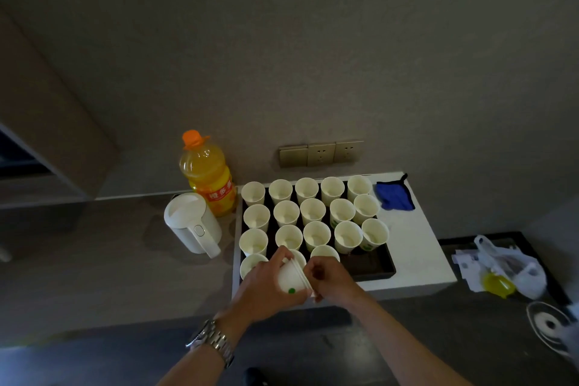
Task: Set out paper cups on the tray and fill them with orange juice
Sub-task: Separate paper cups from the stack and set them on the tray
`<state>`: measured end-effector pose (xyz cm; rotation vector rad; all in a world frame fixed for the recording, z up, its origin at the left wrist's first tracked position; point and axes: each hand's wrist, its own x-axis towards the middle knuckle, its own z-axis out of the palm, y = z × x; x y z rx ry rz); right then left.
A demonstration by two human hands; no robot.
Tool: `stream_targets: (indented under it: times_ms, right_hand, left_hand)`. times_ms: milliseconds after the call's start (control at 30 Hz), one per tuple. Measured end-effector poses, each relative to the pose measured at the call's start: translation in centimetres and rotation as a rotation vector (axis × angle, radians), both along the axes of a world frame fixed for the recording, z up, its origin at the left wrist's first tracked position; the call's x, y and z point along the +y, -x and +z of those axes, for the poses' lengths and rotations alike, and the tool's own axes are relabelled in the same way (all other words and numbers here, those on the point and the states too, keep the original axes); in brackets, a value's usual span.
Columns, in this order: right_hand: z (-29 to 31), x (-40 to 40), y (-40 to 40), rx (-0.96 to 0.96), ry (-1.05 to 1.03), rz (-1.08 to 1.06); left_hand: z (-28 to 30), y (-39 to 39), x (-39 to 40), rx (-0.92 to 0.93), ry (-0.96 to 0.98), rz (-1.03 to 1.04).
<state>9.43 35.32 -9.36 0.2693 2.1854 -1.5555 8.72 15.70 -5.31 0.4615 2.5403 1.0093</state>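
Head view: my left hand point(266, 283) grips the nested cups point(293, 276) lying sideways, rims toward my right hand point(330, 276), which pinches the outermost rim; the tray's point(376, 273) bare near-right corner lies just beyond.

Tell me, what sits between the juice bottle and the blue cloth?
In the head view, the back row of five empty paper cups on the black tray lies between the orange juice bottle and the blue cloth.

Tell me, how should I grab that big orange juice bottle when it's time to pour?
Probably take the orange juice bottle round its narrower waist, just above the red label, where the sides pinch in. Come from the front right: the white kettle stands close on its front left, and the wall is behind. Mind the paper cups just to its right. The cap is on.
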Motion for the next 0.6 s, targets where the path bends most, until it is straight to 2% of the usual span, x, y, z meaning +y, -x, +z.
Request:
stream_targets:
  times_ms: [167,433,600]
  right_hand:
    - [0.6,0.3,0.6,0.020,0.017,0.000]
    - [2.9,8.0,1.8,0.013,-0.012,-0.289]
    - [1.6,11.8,0.8,0.062,-0.132,-0.410]
  left_hand:
    - [0.3,0.2,0.0,0.021,0.032,0.013]
    - [-0.4,0.9,-1.3,-0.011,0.039,0.094]
    - [-0.2,0.9,0.1,-0.004,0.017,0.088]
